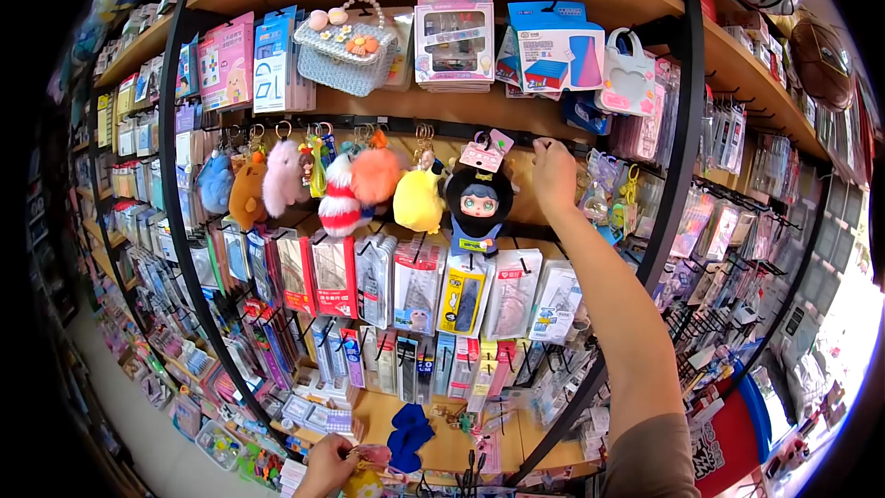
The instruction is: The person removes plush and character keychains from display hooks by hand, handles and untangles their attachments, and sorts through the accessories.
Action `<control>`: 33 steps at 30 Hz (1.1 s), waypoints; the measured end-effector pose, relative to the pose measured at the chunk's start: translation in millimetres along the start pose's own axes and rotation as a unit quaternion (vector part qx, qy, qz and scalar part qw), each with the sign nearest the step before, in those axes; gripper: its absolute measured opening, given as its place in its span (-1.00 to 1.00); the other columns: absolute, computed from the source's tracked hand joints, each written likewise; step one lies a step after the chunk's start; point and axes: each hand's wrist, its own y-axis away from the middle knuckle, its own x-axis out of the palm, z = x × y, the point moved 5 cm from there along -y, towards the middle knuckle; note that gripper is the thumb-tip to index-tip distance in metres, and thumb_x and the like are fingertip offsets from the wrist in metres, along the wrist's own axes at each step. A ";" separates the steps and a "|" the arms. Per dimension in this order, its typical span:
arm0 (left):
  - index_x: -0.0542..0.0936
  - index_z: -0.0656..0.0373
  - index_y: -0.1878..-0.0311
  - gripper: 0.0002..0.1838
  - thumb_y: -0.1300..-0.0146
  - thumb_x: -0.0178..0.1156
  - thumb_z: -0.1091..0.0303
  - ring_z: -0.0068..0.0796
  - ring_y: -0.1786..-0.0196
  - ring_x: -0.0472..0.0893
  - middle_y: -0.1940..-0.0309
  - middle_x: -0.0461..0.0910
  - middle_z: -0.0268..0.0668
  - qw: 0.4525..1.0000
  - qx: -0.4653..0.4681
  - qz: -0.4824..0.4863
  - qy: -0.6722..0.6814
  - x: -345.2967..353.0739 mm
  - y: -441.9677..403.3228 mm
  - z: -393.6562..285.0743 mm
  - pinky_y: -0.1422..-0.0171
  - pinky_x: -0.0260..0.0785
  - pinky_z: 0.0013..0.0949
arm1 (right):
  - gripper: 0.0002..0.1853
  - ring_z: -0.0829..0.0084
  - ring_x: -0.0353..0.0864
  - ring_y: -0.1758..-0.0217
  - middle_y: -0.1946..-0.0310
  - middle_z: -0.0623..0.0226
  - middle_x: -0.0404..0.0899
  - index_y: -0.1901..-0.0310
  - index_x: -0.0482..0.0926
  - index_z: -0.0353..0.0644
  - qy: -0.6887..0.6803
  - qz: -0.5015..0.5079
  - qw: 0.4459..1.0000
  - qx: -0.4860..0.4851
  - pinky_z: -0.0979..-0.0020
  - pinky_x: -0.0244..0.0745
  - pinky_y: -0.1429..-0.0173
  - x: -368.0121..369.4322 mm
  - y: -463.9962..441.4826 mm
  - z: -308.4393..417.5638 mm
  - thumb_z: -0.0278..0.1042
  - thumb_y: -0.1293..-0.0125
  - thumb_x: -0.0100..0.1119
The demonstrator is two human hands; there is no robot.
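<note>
My right hand (556,175) is raised to the dark rail (433,129), its fingers pinched together at a hook; what they hold, if anything, is too small to name. Just left of it hangs a black plush doll (477,205) with a pink tag. Further left on the rail are a yellow plush charm (418,200), an orange pompom (375,173) and a red and white plush (339,203). Low in the view, my left hand (329,466) is closed round a keychain with a pink part and a yellow charm (364,482). Beside it lies a blue cloth piece (409,438).
Packaged stationery (466,300) hangs in rows below the plush charms. Above are a crocheted bag (343,55) and boxed sets (556,48). A black upright post (678,148) stands right of my right arm. Small loose items lie on the wooden lower shelf (369,406).
</note>
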 end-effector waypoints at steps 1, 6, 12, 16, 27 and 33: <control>0.54 0.30 0.48 -0.83 0.06 0.27 0.38 -0.44 0.53 0.53 0.55 0.53 -0.20 1.000 0.016 0.008 -0.011 0.9 -5.6 -9.0 0.39 0.39 -0.43 | -0.72 -0.02 0.50 0.18 0.27 -0.06 0.53 0.27 0.54 -0.36 -0.003 -0.004 1.000 0.002 0.16 0.38 0.09 0.7 1.9 0.5 -0.27 -0.28 -0.03; 0.53 0.28 0.47 -0.82 0.08 0.27 0.36 -0.27 0.48 0.53 0.54 0.50 -0.17 0.994 0.055 0.065 0.074 20.9 -35.1 -39.1 0.39 0.36 -0.33 | -0.73 -0.01 0.50 0.18 0.26 -0.06 0.52 0.27 0.53 -0.36 0.026 -0.018 0.999 -0.004 0.16 0.38 0.10 -5.3 -0.2 7.0 -0.29 -0.29 -0.04; 0.55 0.28 0.44 -0.85 0.08 0.24 0.42 -0.31 0.44 0.54 0.50 0.52 -0.19 0.985 0.106 0.116 0.078 21.1 -44.5 -109.0 0.34 0.37 -0.37 | -0.75 -0.02 0.50 0.20 0.29 -0.06 0.53 0.29 0.52 -0.37 0.016 -0.053 0.998 0.007 0.15 0.38 0.12 -5.2 3.8 4.9 -0.32 -0.28 -0.03; 0.53 0.30 0.43 -0.86 0.06 0.24 0.46 -0.47 0.47 0.51 0.50 0.51 -0.26 0.979 0.112 0.150 0.078 27.1 -47.5 -130.8 0.37 0.36 -0.44 | -0.76 -0.02 0.50 0.21 0.31 -0.04 0.53 0.30 0.53 -0.36 0.004 -0.077 0.997 0.014 0.15 0.39 0.14 -5.2 3.9 5.4 -0.33 -0.27 -0.03; 0.49 0.29 0.47 -0.88 0.05 0.20 0.46 -0.35 0.42 0.50 0.50 0.47 -0.22 0.969 0.149 0.178 0.082 28.8 -47.5 -167.8 0.31 0.34 -0.36 | -0.74 0.02 0.51 0.17 0.28 -0.06 0.52 0.20 0.54 -0.34 -0.037 -0.003 0.999 -0.026 0.21 0.39 0.08 -7.3 0.6 -11.4 -0.32 -0.22 0.04; 0.47 0.29 0.47 -0.88 0.05 0.20 0.47 -0.36 0.41 0.50 0.49 0.47 -0.22 0.967 0.151 0.182 0.092 32.5 -49.1 -173.6 0.31 0.34 -0.37 | -0.74 0.00 0.54 0.24 0.37 -0.06 0.55 0.21 0.56 -0.31 -0.117 0.068 0.991 -0.017 0.23 0.41 0.10 -8.6 -6.7 -22.2 -0.30 -0.20 0.03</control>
